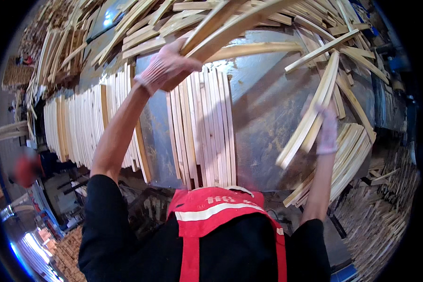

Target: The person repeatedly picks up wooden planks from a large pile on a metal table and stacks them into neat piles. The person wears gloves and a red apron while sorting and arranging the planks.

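Note:
My left hand, in a pale pinkish work glove, is closed around wooden slats that slant up and away to the right above the table. Also gloved and partly blurred, my right hand grips a couple of light wooden slats at the right side. Between my hands, a row of slats lies side by side on the grey metal table, pointing toward my red apron. Below my right hand, a bundle of slats rests at the table's right edge.
A long row of slats lies on the left. Loose slats are heaped along the far side, with crossed ones at the far right. Wood pieces cover the lower right. Another person in red is at far left.

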{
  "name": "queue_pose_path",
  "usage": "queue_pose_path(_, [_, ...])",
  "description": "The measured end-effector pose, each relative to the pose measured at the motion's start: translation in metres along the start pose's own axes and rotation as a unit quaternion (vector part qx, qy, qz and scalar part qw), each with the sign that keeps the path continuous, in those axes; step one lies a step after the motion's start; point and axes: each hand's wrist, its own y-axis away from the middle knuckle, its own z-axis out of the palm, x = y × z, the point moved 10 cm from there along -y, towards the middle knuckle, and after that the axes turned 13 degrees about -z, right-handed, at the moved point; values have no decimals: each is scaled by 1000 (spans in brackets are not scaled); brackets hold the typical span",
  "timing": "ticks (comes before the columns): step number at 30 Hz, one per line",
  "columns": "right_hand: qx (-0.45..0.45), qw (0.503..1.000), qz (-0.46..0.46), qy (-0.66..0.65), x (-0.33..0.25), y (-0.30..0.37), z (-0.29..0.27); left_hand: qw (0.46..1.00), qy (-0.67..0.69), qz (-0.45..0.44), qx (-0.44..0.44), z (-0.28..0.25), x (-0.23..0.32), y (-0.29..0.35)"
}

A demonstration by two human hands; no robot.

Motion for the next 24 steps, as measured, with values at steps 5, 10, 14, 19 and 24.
queue_pose_path(5, [-45,975,43,211,77,150,-23,943,288,-141,89,8,-184,130])
queue_pose_path(10, [-101,977,157,100,166,202,5,858,407,-273,155,112,-344,243])
queue_pose_path(14, [-176,942,142,248,219,141,61,958,59,-254,118,178,-373,277])
queue_pose_path(19, [-281,722,-43,631,196,64,137,953,142,-243,115,153,-359,241])
queue_pose_path(24, [-205,751,-76,623,193,53,134,962,-27,-118,243,75,-271,152])
